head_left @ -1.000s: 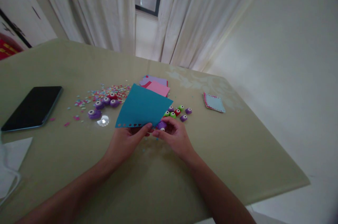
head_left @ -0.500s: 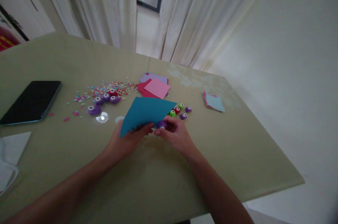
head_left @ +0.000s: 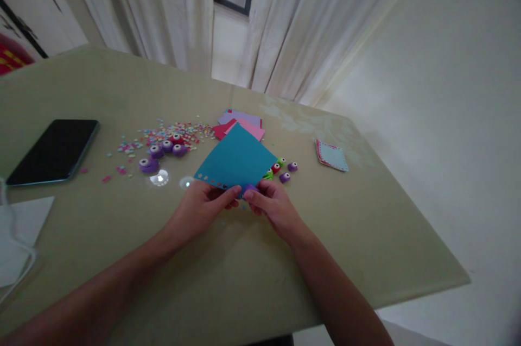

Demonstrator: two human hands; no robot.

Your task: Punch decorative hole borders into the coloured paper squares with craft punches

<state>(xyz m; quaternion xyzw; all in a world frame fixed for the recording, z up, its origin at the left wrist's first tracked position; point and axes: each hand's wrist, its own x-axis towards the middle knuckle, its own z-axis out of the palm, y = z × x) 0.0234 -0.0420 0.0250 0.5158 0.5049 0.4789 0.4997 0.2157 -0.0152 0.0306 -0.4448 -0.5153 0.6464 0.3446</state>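
- Left hand (head_left: 207,202) pinches the blue sheet (head_left: 238,156) above the worktop (head_left: 228,281).
- Right hand (head_left: 275,206) pinches a purple punch (head_left: 251,188), apparently at the sheet's lower edge.
- Curled half a second ago, the sheet now looks flatter.

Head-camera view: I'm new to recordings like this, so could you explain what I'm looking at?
No machine here: a person works bare-handed, filmed by a head-worn camera looking forward and down. The left hand holds a blue paper sheet with small shapes cut along one edge; the right hand grips a small purple plastic-looking gadget at that edge. On the pale green table lie a flat black-screened device, scattered multicoloured confetti, several eye-topped purple gadgets, pink paper and, at right, a pale blue square sheet.
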